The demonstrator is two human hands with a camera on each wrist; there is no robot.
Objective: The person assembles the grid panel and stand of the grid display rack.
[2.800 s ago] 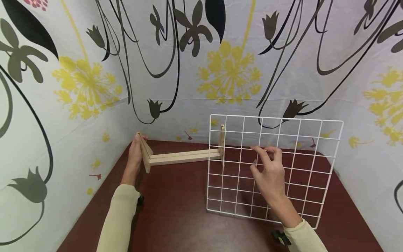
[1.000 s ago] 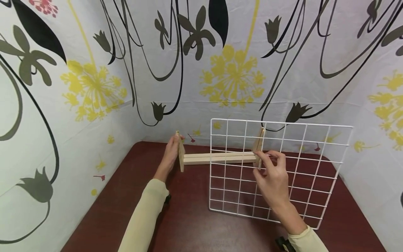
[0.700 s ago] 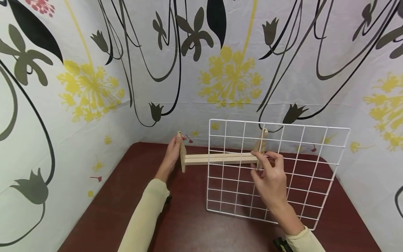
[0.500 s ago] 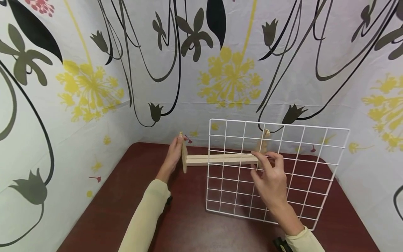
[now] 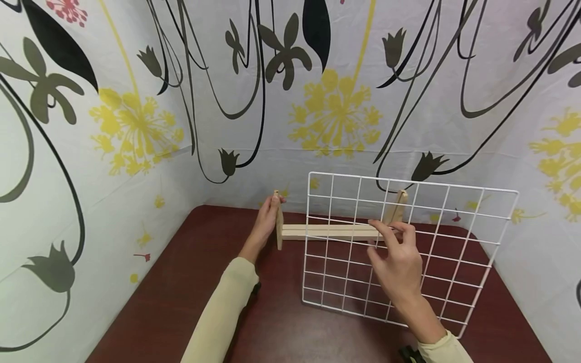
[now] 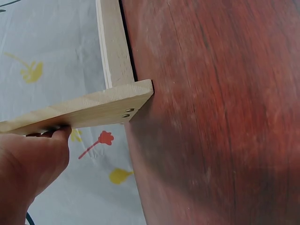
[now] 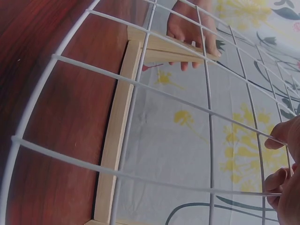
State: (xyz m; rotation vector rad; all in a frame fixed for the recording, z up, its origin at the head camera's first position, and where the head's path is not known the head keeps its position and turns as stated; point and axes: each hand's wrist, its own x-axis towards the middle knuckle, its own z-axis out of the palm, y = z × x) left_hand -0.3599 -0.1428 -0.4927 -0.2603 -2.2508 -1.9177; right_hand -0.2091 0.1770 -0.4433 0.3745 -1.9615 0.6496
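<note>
In the head view my left hand (image 5: pixel 265 222) grips the left upright (image 5: pixel 279 224) of a pale wooden stand, whose long grooved rail (image 5: pixel 294 231) runs low across to a second upright (image 5: pixel 398 207). The left wrist view shows my fingers on the outer face of that upright (image 6: pixel 93 108), above two screw heads (image 6: pixel 128 113). My right hand (image 5: pixel 399 267) holds a white wire grid panel (image 5: pixel 306 237) by its inner wires, thumb and fingers bent at them. The panel stands tilted in front of the stand's right part, which shows through its squares.
Both things are over a dark red-brown table (image 5: pixel 181 292). Pale cloth (image 5: pixel 272 126) with a flower print hangs close behind and at both sides of it.
My left hand has brought the wooden stand rightward, so its right part now lies behind the grid panel. The right hand keeps its hold on the panel, nearly still.
</note>
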